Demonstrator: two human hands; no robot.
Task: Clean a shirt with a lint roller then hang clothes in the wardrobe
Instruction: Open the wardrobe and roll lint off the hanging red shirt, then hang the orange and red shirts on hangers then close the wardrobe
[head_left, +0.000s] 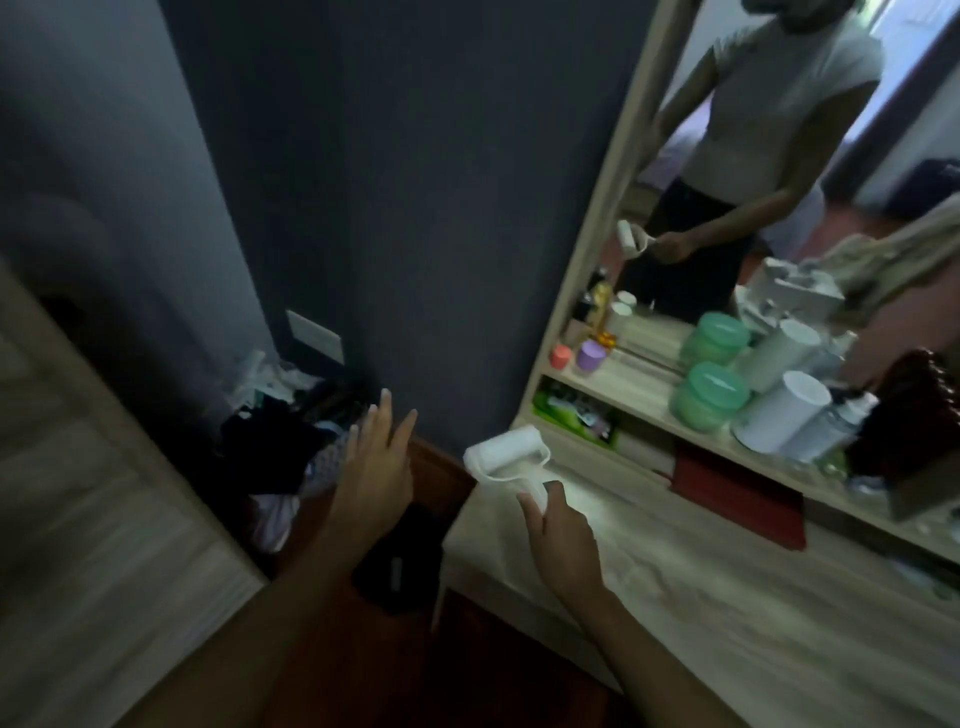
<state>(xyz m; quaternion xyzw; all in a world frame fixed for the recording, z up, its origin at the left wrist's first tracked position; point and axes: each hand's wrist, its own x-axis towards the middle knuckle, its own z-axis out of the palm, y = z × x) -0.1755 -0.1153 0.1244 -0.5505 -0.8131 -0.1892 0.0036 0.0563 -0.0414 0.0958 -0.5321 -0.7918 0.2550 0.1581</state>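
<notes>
Single head-worn wide-angle view, tilted, looking forward and down from close above the counter (727, 597) toward wall and mirror (779, 156).

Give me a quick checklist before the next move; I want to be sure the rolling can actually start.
1. Lint roller in hand: ok, the right hand grips its handle.
2. Left hand free: ok, fingers straight, holding nothing.
3. Roller clear of the dresser top: cannot tell, the view is blurred.
4. Shirt laid out to roll: not ok, only a heap of clothes on the floor by the wall.
5. Roller sheet clean: cannot tell.
</notes>
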